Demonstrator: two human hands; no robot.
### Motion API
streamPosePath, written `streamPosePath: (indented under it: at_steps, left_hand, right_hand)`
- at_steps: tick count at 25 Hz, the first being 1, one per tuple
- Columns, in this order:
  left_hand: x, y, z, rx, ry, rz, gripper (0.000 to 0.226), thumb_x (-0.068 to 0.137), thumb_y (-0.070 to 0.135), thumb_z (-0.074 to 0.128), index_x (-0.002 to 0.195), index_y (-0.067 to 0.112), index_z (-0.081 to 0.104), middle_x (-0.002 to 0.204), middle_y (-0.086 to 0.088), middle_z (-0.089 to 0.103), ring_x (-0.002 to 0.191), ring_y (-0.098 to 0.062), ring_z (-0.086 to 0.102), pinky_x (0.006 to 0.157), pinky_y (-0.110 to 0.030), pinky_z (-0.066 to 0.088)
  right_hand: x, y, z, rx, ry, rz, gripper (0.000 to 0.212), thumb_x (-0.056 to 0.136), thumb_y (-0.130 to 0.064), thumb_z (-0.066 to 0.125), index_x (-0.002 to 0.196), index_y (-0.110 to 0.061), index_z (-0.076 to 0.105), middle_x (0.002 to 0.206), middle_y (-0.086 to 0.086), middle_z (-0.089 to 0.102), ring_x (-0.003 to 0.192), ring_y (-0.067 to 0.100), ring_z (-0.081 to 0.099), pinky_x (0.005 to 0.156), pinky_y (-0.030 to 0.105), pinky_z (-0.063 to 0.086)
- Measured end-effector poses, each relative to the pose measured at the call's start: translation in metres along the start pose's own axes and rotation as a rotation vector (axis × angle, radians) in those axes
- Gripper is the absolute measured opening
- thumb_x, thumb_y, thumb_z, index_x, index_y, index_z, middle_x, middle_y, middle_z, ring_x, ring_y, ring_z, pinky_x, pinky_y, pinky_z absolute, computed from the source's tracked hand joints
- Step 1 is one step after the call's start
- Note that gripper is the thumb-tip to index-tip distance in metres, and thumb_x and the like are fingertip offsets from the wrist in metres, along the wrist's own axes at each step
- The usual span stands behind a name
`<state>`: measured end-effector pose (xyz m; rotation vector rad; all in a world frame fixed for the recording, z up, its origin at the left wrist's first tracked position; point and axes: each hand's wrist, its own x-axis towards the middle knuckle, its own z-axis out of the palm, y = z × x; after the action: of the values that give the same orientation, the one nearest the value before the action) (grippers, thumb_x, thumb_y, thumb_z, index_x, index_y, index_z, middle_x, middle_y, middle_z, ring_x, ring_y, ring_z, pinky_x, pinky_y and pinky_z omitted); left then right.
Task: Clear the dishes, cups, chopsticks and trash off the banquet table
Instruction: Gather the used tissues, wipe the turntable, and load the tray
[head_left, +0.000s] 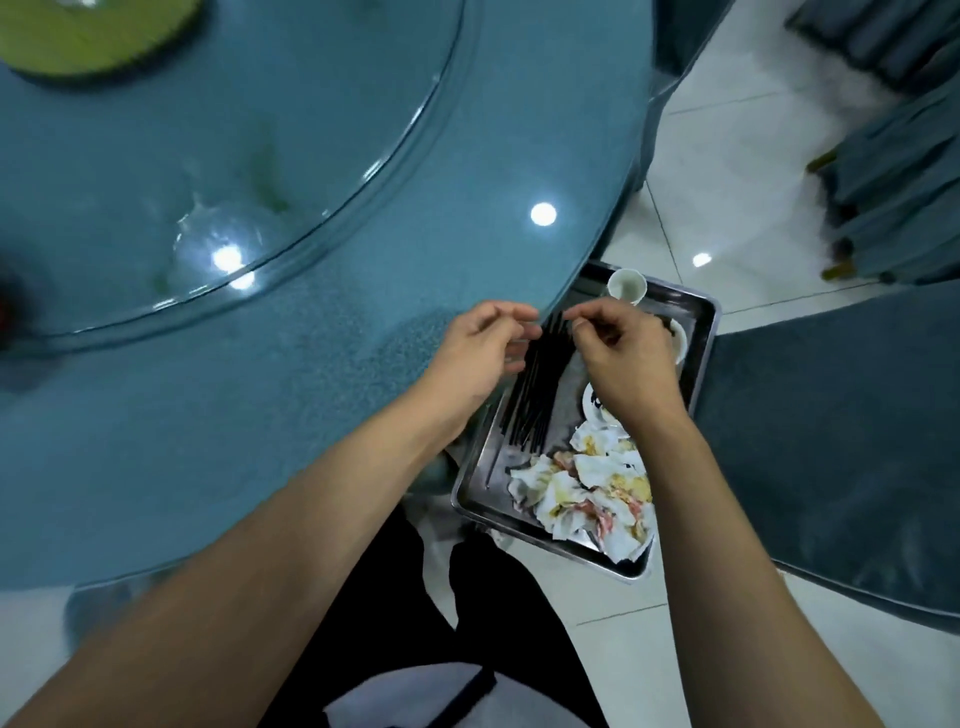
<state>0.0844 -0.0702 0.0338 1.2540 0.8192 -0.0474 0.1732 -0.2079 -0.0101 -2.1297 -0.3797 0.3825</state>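
A metal tray sits low beside the round blue banquet table, at its right edge. In the tray lie a bundle of black chopsticks, a heap of stained crumpled napkins and small white cups. My left hand and my right hand hover over the tray's far end, on either side of the chopsticks' upper ends. Both have curled fingers with fingertips close to the sticks; whether they grip them is unclear. A white dish under my right hand is mostly hidden.
A glass turntable covers the table's middle, with a green mat at the far left. Blue-covered chairs stand to the right of the tray and further back on the white tiled floor.
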Motion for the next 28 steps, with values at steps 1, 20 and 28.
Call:
streamPosePath:
  at_steps: [1, 20, 28]
  left_hand:
    - [-0.005, 0.004, -0.011, -0.016, 0.019, 0.004, 0.027, 0.101, 0.001, 0.041, 0.098, 0.016, 0.063, 0.102, -0.009, 0.068, 0.099, -0.021, 0.061, 0.089, -0.032, 0.051]
    - [-0.049, 0.047, -0.246, -0.201, 0.402, 0.107, 0.026, 0.100, -0.005, 0.038, 0.108, 0.008, 0.059, 0.090, -0.004, 0.066, 0.088, -0.017, 0.057, 0.077, -0.025, 0.047]
    - [-0.058, 0.036, -0.339, -0.220, 0.460, 0.101, 0.025, 0.101, -0.003, 0.040, 0.106, 0.010, 0.061, 0.096, -0.006, 0.068, 0.089, -0.014, 0.061, 0.081, -0.025, 0.050]
  right_hand:
    - [-0.001, -0.008, 0.008, -0.002, -0.010, -0.018, 0.017, 0.093, -0.019, 0.062, 0.099, -0.024, 0.077, 0.087, -0.010, 0.073, 0.078, 0.006, 0.065, 0.078, 0.031, 0.055]
    - [0.016, -0.181, 0.217, -0.001, -0.354, -0.299, 0.018, 0.086, -0.026, 0.059, 0.094, -0.027, 0.076, 0.088, -0.012, 0.073, 0.080, 0.002, 0.067, 0.078, 0.024, 0.053]
    - [0.004, -0.233, 0.289, -0.076, -0.418, -0.347, 0.016, 0.090, -0.016, 0.065, 0.091, -0.028, 0.075, 0.084, -0.016, 0.071, 0.079, -0.003, 0.064, 0.074, 0.015, 0.047]
